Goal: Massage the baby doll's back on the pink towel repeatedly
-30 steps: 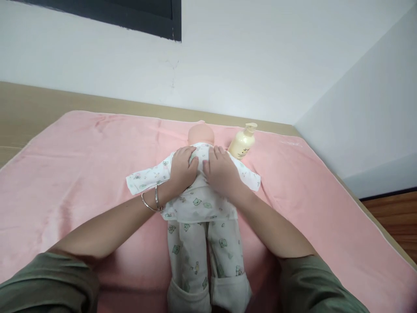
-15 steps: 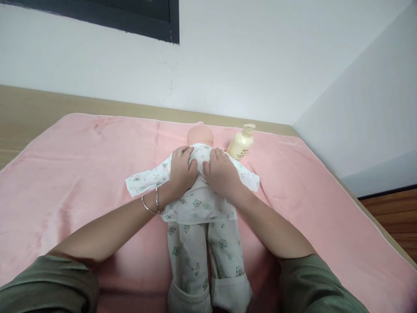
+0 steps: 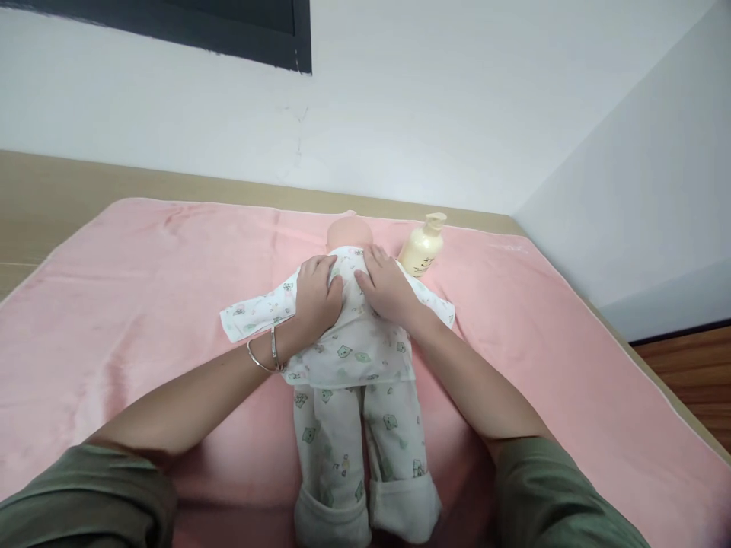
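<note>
A baby doll (image 3: 349, 231) in a white printed top (image 3: 359, 350) and matching trousers (image 3: 336, 434) lies stretched out with its head away from me. Its face does not show. My left hand (image 3: 317, 295) rests flat on the left of the doll's upper body, thumb apart from the fingers. On the right side of the upper body lies my right hand (image 3: 388, 285), fingers extended and thumb spread. Neither hand grips anything visible. A silver bangle circles my left wrist.
Under the doll is a pink blanket (image 3: 171, 304) on a wooden surface (image 3: 62, 183). A cream pump bottle (image 3: 421, 247) leans beside the doll's head on the right. Behind stands a white wall (image 3: 411, 114) with a dark frame (image 3: 245, 38) at the upper left.
My right hand has slid slightly up the doll's upper body, toward its head, and its fingers have spread a little. My left hand has stayed nearly in place.
</note>
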### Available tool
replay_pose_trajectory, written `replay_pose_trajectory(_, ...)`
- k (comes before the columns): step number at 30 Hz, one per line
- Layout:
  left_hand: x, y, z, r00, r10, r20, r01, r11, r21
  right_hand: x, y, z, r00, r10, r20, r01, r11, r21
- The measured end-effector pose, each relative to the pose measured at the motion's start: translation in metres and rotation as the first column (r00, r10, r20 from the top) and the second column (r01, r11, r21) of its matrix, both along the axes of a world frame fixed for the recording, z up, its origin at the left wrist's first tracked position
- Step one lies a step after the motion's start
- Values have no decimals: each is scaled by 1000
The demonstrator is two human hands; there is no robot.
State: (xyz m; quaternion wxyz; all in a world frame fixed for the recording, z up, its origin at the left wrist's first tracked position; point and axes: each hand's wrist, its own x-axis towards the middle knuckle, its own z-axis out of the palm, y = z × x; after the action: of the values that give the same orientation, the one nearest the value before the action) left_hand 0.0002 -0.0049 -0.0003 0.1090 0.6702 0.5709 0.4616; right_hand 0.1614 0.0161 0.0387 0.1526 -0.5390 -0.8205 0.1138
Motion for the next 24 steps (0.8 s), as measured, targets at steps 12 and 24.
replay_pose_trajectory(12, 6, -6, 4, 989, -62, -134, 57, 997, -44, -3, 10, -3, 993, -65, -100, 58, 996, -72)
replay_pose_trajectory(24, -3, 14, 21, 965, -81, -248, 16, 968, -252, -16, -34, -2, 986, -158, 47, 153, 983, 98)
